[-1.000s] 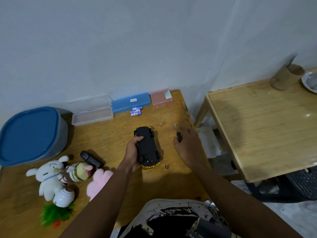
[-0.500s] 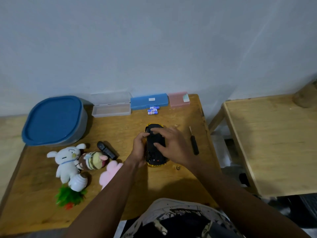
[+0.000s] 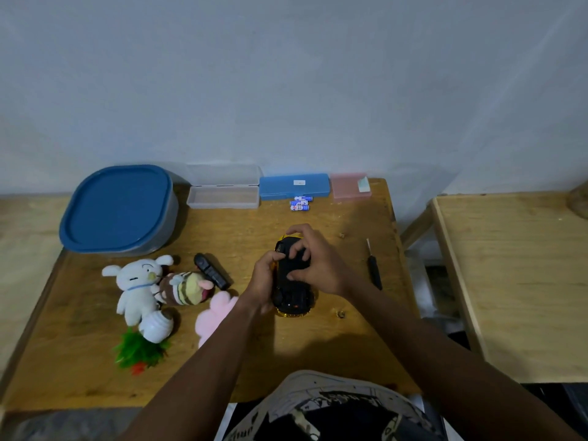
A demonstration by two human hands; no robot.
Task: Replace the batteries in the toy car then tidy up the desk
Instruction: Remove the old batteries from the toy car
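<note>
My left hand (image 3: 262,281) grips the toy car (image 3: 291,300) by its side to steady it. My right hand (image 3: 321,268) curls over the black underside, fingertips digging, I judge, at the battery cover (hidden beneath them). The car lies belly-up between my hands, yellow body below. The screwdriver (image 3: 374,272) lies just right of my right hand, and the batteries (image 3: 300,203) sit beyond my fingers.

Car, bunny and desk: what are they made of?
The car looks like hard plastic: smooth black underside, shiny yellow edge. The bunny seems soft plush, with a fuzzy white surface. The desk looks like wood, with visible grain and knots.
</note>
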